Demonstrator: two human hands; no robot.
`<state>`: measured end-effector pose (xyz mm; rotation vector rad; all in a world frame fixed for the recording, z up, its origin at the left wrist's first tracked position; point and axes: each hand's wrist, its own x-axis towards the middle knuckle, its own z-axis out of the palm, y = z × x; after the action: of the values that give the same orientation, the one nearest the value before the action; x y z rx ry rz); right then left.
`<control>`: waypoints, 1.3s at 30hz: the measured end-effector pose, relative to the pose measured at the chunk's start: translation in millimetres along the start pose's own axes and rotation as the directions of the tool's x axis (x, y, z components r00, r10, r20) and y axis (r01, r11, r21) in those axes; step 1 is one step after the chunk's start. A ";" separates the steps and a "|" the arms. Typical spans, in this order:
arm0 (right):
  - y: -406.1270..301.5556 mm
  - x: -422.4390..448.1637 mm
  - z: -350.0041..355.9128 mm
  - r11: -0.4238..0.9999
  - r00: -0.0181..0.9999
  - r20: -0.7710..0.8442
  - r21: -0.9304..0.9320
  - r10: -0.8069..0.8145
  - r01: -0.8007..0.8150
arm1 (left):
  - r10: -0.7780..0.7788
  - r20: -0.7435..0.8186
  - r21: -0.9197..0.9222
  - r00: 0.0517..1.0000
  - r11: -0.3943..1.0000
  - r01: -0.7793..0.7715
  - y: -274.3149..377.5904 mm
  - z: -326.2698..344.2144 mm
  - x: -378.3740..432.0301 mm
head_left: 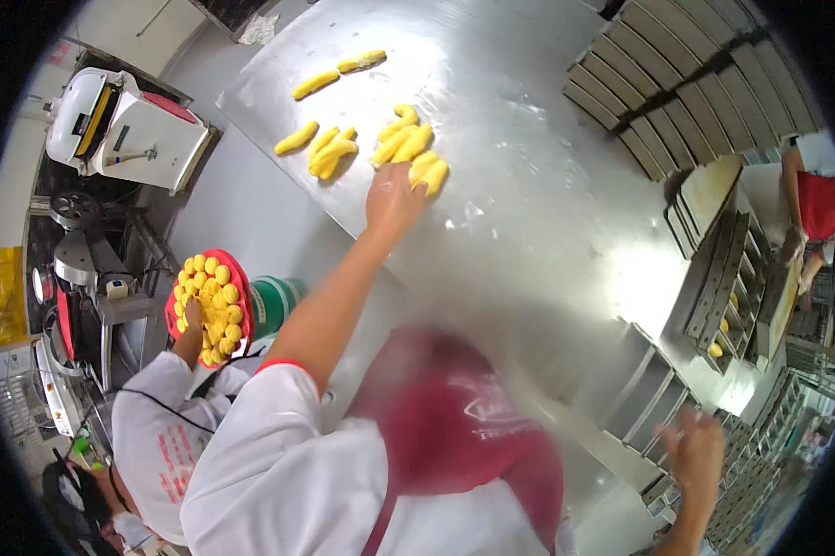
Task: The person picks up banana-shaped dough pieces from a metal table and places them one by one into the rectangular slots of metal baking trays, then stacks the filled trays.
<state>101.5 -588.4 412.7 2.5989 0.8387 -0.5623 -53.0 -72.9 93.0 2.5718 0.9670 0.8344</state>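
Observation:
My left hand point(393, 198) reaches over the steel table point(515, 187) and grips the near end of a yellow dough piece point(430, 172), thumb on one side and fingers on the other. Against it lies a cluster of rolled yellow dough pieces point(403, 142), one of them curled at its far end. Left of these is a smaller pile of dough rolls point(330, 153), with a single roll point(296, 138) beside it. Two more rolls point(315, 85) lie end to end farther back. My right hand point(695, 445), blurred, is raised off to the right, fingers apart and holding nothing.
At left, a co-worker's hand point(194, 316) touches yellow dough balls on a red tray point(244, 295) beside a green bucket point(271, 302). Machines point(139, 132) stand beyond. Stacked metal pans point(668, 76) occupy the far right; another person point(817, 201) works by a metal rack point(727, 292).

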 end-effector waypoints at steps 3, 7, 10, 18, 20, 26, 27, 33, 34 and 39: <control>-98.2 86.0 -64.0 0.892 0.871 -0.407 0.228 -0.276 0.389 | -0.274 0.202 0.039 0.940 0.962 0.272 -27.3 29.6 10.4; -235.4 242.4 -49.1 0.717 0.843 0.012 0.533 -0.538 0.450 | -0.376 0.529 -0.031 0.761 0.887 0.460 -58.8 68.0 4.9; -320.1 330.5 72.8 0.425 0.911 0.116 0.903 -0.395 0.069 | -0.342 0.550 -0.242 0.762 0.807 0.538 -14.6 27.6 17.3; -459.4 358.1 84.9 -0.380 0.970 -0.033 0.923 -0.241 -0.063 | -0.552 0.549 -0.726 0.627 0.057 0.685 -44.7 -35.3 27.8; -470.5 359.9 53.9 -0.599 0.980 0.014 0.789 -0.200 -0.133 | -0.560 0.502 -0.798 0.659 -0.008 0.602 -69.9 -53.5 37.2; -480.9 407.3 36.4 -0.334 0.963 0.205 0.908 -0.174 -0.253 | -0.506 0.274 -0.244 0.818 0.786 0.568 -138.3 -88.3 98.2; -498.4 398.6 22.8 -0.157 0.962 0.252 0.951 -0.108 -0.267 | -0.429 0.200 -0.082 0.881 0.888 0.452 -147.3 -78.3 90.1; -549.3 416.8 39.9 0.321 0.991 -0.108 0.944 0.076 0.079 | -0.067 -0.003 0.316 0.998 0.947 0.065 -169.4 -26.0 56.9; -547.7 409.9 30.8 0.254 0.997 -0.076 0.965 0.007 0.071 | -0.051 0.027 0.301 0.998 0.953 0.041 -175.2 -30.1 53.2; -504.7 398.3 52.0 -0.722 0.963 0.077 0.647 -0.259 -0.245 | -0.403 0.002 -0.164 0.915 0.903 0.398 -176.0 -63.8 51.8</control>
<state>75.5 -37.7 77.8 3.3211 -0.7101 -3.4540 -150.3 95.2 89.9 2.1205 1.3195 0.7980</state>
